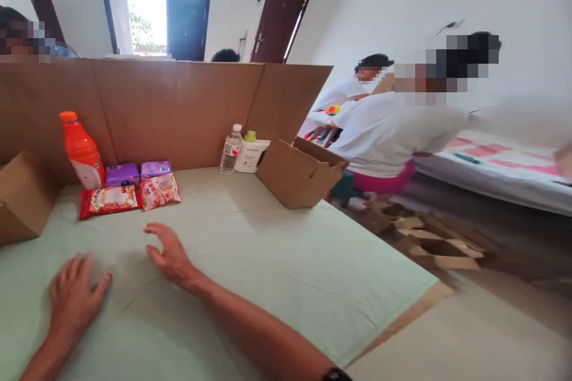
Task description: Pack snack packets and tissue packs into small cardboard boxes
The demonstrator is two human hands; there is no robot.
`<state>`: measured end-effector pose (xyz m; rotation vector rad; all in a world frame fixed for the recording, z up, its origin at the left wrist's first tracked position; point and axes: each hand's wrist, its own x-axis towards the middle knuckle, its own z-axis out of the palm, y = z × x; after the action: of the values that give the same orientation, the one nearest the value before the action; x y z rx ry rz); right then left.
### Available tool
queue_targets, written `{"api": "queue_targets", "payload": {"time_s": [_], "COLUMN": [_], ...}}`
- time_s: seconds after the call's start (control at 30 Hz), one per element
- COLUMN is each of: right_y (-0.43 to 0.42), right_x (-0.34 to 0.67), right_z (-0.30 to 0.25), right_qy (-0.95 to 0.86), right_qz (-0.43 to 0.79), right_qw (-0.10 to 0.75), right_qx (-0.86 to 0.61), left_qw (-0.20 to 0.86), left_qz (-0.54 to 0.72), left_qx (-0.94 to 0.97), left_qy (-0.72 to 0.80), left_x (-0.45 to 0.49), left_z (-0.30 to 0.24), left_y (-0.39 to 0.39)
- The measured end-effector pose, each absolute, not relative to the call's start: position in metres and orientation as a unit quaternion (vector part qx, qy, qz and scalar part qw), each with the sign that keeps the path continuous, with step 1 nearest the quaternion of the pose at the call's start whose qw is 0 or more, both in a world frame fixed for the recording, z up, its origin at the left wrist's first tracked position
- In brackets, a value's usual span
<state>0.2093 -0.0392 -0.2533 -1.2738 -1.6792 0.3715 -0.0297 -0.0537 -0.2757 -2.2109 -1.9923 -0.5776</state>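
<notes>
My left hand (pixel 71 300) lies flat on the pale green cloth (pixel 277 268) that covers the table, fingers stretched out. My right hand (pixel 167 253) hovers just above the cloth a little further in, fingers spread and slightly curled, holding nothing. Beyond my hands, near the cardboard screen (pixel 170 107), lie two red snack packets (pixel 109 200) and two purple packs (pixel 123 174). An orange drink bottle (pixel 83 152) stands to their left. Neither hand touches any of these.
An open cardboard box (pixel 297 172) sits at the table's right edge, with a clear water bottle (pixel 231 150) and a white lotion bottle (pixel 251 153) beside it. Another box (pixel 22 199) stands at far left. People bend over a second table on the right; flattened cartons (pixel 438 244) lie on the floor.
</notes>
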Motion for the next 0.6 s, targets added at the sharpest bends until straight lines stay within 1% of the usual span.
{"api": "queue_targets", "payload": {"time_s": [0.1, 0.2, 0.23, 0.27, 0.33, 0.37, 0.5, 0.6], "right_y": [-0.027, -0.01, -0.006, -0.002, 0.0, -0.001, -0.013, -0.026], "right_x": [0.29, 0.389, 0.422, 0.452, 0.503, 0.524, 0.573, 0.576], "right_z": [-0.222, -0.191, -0.181, -0.173, -0.16, -0.156, -0.156, -0.161], "right_qy": [-0.656, -0.608, -0.582, -0.549, -0.504, -0.477, -0.461, -0.48], "right_qz": [0.092, 0.027, -0.011, -0.095, -0.135, -0.146, -0.095, -0.079], "right_qw": [0.488, 0.487, 0.478, 0.419, 0.39, 0.379, 0.35, 0.364], "right_qx": [-0.568, -0.626, -0.658, -0.717, -0.759, -0.78, -0.81, -0.794], "left_qw": [0.053, 0.03, 0.013, -0.006, -0.051, -0.074, -0.143, -0.168], "left_qz": [-0.114, -0.096, -0.09, -0.081, -0.061, -0.052, -0.041, -0.061], "left_qx": [-0.79, -0.833, -0.847, -0.86, -0.881, -0.889, -0.903, -0.899], "left_qy": [-0.6, -0.544, -0.525, -0.504, -0.466, -0.45, -0.404, -0.4], "left_x": [-0.013, 0.01, 0.02, 0.03, 0.053, 0.063, 0.092, 0.096], "left_z": [-0.283, -0.286, -0.286, -0.286, -0.281, -0.278, -0.266, -0.267], "left_y": [-0.071, -0.093, -0.1, -0.107, -0.119, -0.123, -0.132, -0.133]}}
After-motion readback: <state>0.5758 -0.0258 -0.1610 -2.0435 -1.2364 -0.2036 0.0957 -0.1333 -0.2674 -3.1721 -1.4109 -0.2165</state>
